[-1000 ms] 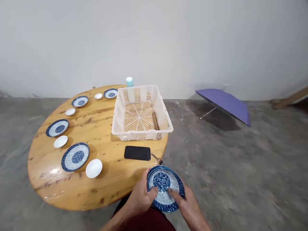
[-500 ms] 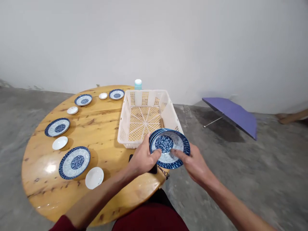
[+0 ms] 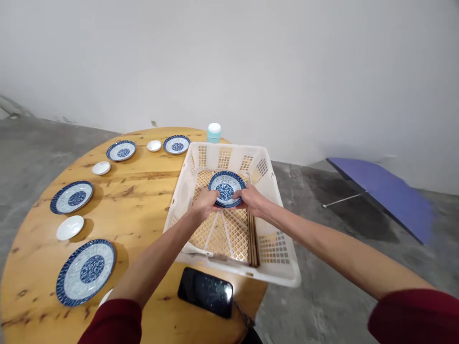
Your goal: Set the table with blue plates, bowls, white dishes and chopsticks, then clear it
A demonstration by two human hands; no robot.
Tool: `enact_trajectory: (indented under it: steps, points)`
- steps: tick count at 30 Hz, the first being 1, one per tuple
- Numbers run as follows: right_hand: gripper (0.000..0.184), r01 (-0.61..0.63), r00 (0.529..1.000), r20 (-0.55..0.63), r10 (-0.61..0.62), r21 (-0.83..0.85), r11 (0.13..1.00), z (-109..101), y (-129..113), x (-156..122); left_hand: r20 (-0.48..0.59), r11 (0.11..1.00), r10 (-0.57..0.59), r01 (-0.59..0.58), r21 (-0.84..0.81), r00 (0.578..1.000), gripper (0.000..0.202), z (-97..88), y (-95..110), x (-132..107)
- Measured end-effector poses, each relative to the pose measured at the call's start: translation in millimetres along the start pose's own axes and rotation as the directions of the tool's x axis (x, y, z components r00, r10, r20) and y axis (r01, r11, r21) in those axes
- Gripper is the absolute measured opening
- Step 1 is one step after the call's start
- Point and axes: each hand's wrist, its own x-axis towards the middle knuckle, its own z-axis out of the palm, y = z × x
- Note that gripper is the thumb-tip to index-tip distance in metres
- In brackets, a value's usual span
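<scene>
**Both hands hold a stack of patterned plates (image 3: 226,188) over a lattice basket (image 3: 229,267)**

At the left, four round blue-and-white plates (image 3: 86,272) with dark rims and scrollwork centres lie on the glossy, knot-marked wooden worktop (image 3: 143,205). Among them sit four small, smooth white dishes (image 3: 71,227), one mostly hidden by the left forearm. The black, glass-faced smartphone (image 3: 205,291) lies flat just before the basket. The left hand's (image 3: 207,199) grip is closed on the stack's left edge, thumb over the glazed rim. Behind the basket stands a pale-turquoise bottle (image 3: 214,134) with a rounded white lid. The stack, its rims nested, is tilted towards the viewer above the white plastic basket's mesh floor; whether it touches cannot be told. The right hand's (image 3: 251,198) grip is closed on its right edge, thumb on top. Slim brown wooden chopsticks (image 3: 253,243) lie along the basket's right wall. Far right, an open purple fabric umbrella (image 3: 387,193) rests on the mottled grey floor (image 3: 340,306).
</scene>
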Motion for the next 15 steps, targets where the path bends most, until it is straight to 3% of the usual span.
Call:
enact_trajectory:
  steps: [7,11,15]
  points:
    - [0.026,-0.04,0.999,0.003,0.04,-0.021,0.999,23.1,-17.5,114.7,-0.207,0.986,-0.127,0.1,-0.137,0.97,0.037,7.0,14.8,111.6]
    - [0.027,-0.048,0.999,0.025,0.049,-0.013,0.999,39.4,-14.1,155.7,-0.266,0.973,-0.164,0.113,-0.2,0.95,0.046,1.8,15.2,150.6]
    - [0.027,-0.06,0.998,0.037,0.06,0.0,0.998,50.4,-10.4,184.3,-0.299,0.97,-0.181,0.119,-0.213,0.937,0.045,-4.7,13.7,175.0]
